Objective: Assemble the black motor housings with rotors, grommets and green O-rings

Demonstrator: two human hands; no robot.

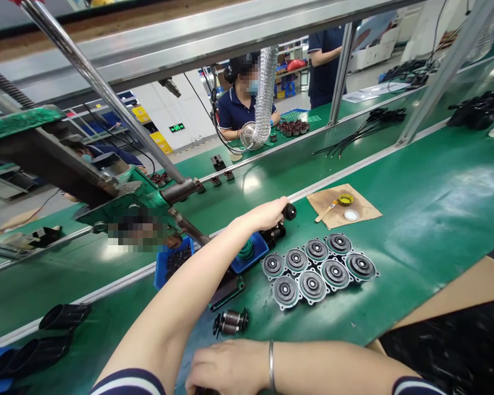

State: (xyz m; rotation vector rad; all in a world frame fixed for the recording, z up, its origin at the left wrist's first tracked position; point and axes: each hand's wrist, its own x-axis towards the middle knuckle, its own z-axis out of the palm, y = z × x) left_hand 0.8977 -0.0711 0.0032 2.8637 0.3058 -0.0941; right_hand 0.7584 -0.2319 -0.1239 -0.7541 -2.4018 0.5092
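My left hand point(269, 214) reaches far forward, closed around a black round-ended part point(289, 212) with a pale dot at its centre. Just below it are more black parts point(276, 233) and a blue bin point(251, 258) of green rings. My right hand point(226, 367), palm down near the bottom edge, has its fingers curled over a dark thing that is mostly hidden. In front of that hand lies a motor rotor point(231, 322) with a dark core and black ends. Right of the bin, several round motor housings point(312, 284) with grey rims and black centres stand in two rows.
A brush point(327, 211) and a yellow lid point(346, 199) rest on brown cardboard point(364, 211). A green-painted press point(123, 192) looms at left. Black sleeve-like parts point(41, 351) lie lower left, a carton point(448, 296) stands right. A masked co-worker point(234, 109) sits across the bench.
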